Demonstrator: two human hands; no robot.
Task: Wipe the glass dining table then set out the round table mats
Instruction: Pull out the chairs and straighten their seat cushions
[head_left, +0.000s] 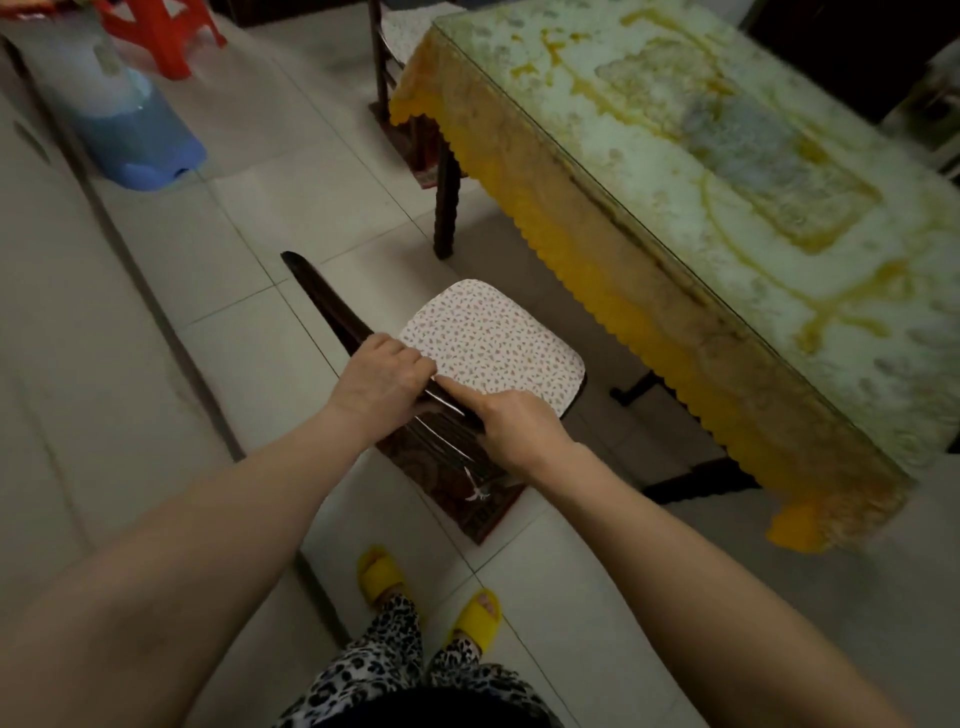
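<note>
Below, both hands grip the top rail of a dark wooden chair: the left hand curls over it, and the right hand holds it just beside, index finger extended. A speckled cushion lies on the seat. Nearby to the right stands the glass dining table, over a yellow-edged cloth. Round mats cannot be seen.

Both arms reach forward and down.
Left hand and right hand curl, fingers gripping.
</note>
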